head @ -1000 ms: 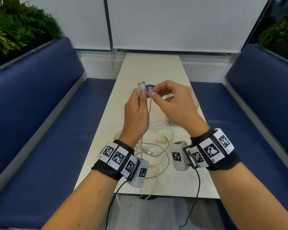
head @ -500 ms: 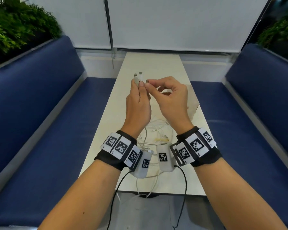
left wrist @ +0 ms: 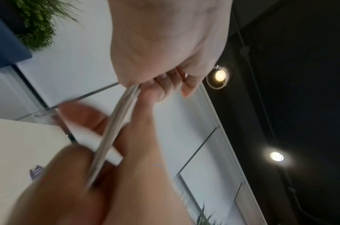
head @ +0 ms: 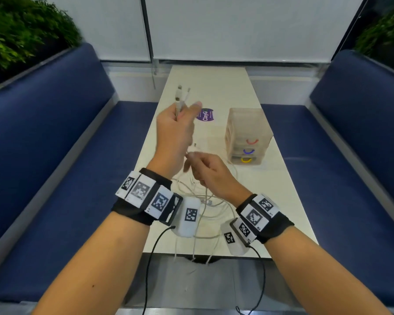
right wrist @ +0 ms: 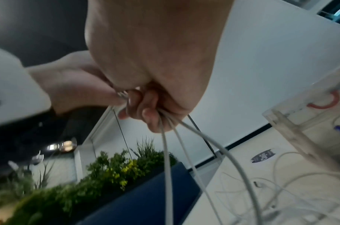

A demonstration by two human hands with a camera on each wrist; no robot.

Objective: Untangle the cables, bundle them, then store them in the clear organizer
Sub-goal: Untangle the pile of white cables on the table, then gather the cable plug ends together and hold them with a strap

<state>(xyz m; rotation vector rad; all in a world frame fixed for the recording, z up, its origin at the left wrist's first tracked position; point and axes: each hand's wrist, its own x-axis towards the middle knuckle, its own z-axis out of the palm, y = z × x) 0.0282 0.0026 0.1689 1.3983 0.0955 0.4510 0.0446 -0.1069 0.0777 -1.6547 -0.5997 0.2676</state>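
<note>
Long pale counter (head: 214, 87), smooth matte top, between blue padded benches (head: 55, 133). Clear organizer (head: 248, 123) stands upright on the counter's right half: boxy translucent plastic, stacked drawers with red, blue and yellow curved pulls, all apparently shut. Purple sticker (head: 205, 114) lies flat just left of it.

Left hand (head: 175, 133) is raised, fingers curled tight round several white cables (head: 180, 103); their plug ends stick up above the fist. Right hand (head: 207, 171) sits lower, just beside the left wrist, fingers closed on the same strands; the right wrist view shows three thin round cords leaving the fist downward. Right hand is blurred, so the exact finger hold is unclear.

The rest of the cables (head: 205, 208) lie as a loose tangle on the counter's near end, some ends drooping over the edge.

Step, by judgement: untangling, ends gathered and strands being run straight. Bundling and storing not done. Next move likely needs the right grip to slide down the cords with light pinch while the left grip holds firm; thin slick cords may snag on loops below.
</note>
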